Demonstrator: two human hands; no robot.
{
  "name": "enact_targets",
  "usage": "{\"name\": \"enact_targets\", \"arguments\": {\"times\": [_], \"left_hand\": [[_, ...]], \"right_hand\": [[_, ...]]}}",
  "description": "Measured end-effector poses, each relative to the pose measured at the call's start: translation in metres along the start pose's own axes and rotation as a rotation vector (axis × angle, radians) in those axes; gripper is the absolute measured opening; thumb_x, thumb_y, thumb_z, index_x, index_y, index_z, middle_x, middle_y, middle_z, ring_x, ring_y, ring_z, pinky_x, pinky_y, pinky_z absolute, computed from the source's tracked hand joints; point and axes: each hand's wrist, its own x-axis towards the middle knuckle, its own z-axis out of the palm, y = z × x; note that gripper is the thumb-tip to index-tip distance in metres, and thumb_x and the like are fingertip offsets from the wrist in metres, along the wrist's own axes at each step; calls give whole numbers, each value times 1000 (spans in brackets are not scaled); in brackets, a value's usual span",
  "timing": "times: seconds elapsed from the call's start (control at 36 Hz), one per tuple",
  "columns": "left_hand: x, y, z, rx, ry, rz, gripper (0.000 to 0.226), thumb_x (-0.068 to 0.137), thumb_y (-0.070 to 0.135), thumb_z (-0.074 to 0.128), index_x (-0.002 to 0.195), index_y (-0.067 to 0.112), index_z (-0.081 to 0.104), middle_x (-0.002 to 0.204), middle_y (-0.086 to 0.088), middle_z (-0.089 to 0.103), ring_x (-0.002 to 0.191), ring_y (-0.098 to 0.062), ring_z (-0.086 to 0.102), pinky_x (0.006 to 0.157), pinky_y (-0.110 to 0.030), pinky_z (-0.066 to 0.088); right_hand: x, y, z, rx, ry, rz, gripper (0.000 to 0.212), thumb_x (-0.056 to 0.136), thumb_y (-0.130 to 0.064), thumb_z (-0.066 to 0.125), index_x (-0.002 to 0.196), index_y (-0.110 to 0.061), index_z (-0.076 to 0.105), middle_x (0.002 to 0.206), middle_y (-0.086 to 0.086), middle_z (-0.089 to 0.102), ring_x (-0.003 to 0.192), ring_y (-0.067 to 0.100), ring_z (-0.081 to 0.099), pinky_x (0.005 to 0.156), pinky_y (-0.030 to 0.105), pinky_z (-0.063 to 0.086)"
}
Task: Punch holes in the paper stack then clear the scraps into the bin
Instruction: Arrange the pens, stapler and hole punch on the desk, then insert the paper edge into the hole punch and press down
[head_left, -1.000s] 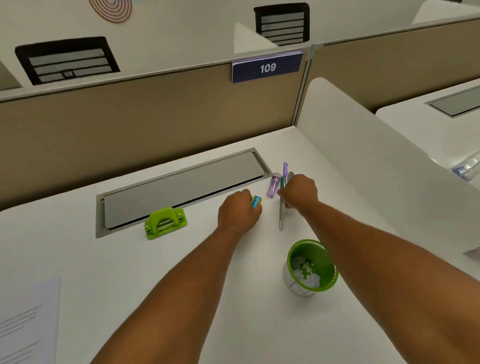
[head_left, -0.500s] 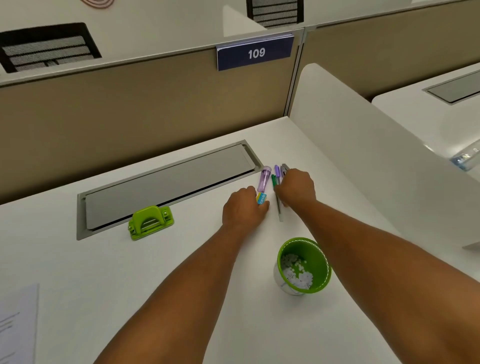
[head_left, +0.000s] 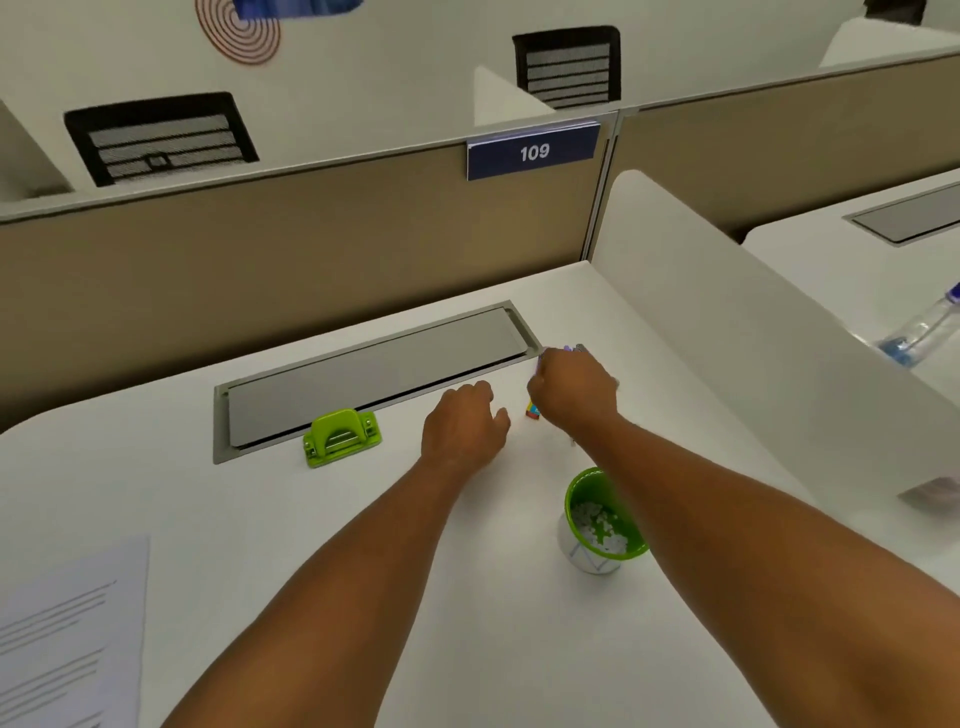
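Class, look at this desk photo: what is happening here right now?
A person reaches both hands across a white desk. The right hand curls around some pens near the grey cable hatch; the left hand hovers beside it, holding nothing. A green hole punch sits untouched, the green bin already holds paper scraps, and printed paper lies at the near left.

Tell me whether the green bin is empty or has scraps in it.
Has scraps. The bin stands upright, and white paper bits cover its bottom, well below the rim.
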Motion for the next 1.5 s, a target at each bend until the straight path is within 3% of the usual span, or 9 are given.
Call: {"name": "enact_targets", "arguments": {"times": [0.17, 0.44, 0.67, 0.92, 1.08, 1.14, 1.22, 1.36, 1.5], "left_hand": [[-24, -16, -37, -55, 65, -26, 37, 94, 39, 55, 123, 18, 61, 113, -4, 68, 103, -22, 62, 82, -35, 52], [-97, -76, -86, -46, 113, -99, 33, 95, 35, 56, 122, 17, 62, 114, -3, 68, 101, -23, 64, 79, -32, 51], [-155, -138, -115, -2, 162, -204, 35, 95, 37, 54, 121, 16, 63, 115, -4, 67, 107, -23, 60, 85, -37, 53], [-209, -205, -141, 7, 207, -324, 35, 95, 37, 56, 123, 17, 62, 122, -3, 64, 115, -21, 56, 89, -38, 54], [-239, -252, -161, -14, 248, -414, 34, 95, 34, 57, 122, 15, 62, 123, -5, 62, 114, -23, 56, 88, -36, 52], [-249, -267, -165, -96, 274, -484, 33, 94, 32, 58, 120, 13, 62, 124, -7, 61, 113, -26, 57, 88, -37, 50], [-263, -286, -170, -170, 272, -610, 34, 93, 32, 59, 121, 13, 63, 128, -10, 57, 119, -29, 53, 91, -39, 48], [-290, -321, -175, -62, 271, -743, 42, 93, 34, 57, 128, 10, 60, 137, -12, 48, 128, -32, 43, 101, -44, 44], [-310, -353, -183, 30, 215, -947, 45, 95, 36, 51, 128, 5, 55, 134, -17, 45, 126, -33, 41, 99, -44, 42]], "right_hand": [[-28, -36, -14, -1, 6, -181, 18, 92, -20, 53, 105, -14, 64, 89, 5, 66, 72, 18, 61, 64, 29, 51], [-100, -103, -6, 7, -3, -367, 19, 90, -23, 57, 108, -16, 61, 95, 4, 66, 73, 17, 55, 63, 27, 45], [-160, -156, 11, 13, -35, -490, 18, 88, -18, 53, 103, -15, 63, 96, 5, 66, 83, 25, 62, 65, 30, 46], [-219, -218, 49, 44, -157, -531, 17, 89, -17, 53, 103, -12, 61, 100, 9, 64, 88, 28, 61, 72, 33, 49], [-246, -260, 68, 63, -235, -519, 14, 89, -16, 53, 98, -11, 62, 98, 9, 64, 91, 29, 61, 69, 29, 42], [-255, -271, 73, 48, -257, -507, 7, 88, -13, 52, 84, -11, 58, 90, 9, 61, 86, 30, 60, 66, 28, 38], [-270, -285, 84, 44, -313, -453, 26, 84, -6, 51, 63, -14, 38, 77, 6, 52, 71, 26, 51, 62, 28, 37], [-289, -302, 99, 92, -419, -376, 27, 80, -5, 51, 60, -14, 35, 62, 0, 43, 56, 18, 44, 45, 22, 27], [-300, -311, 111, 100, -496, -338, 26, 83, -10, 52, 62, -15, 38, 65, -2, 44, 56, 14, 42, 45, 22, 28]]}}
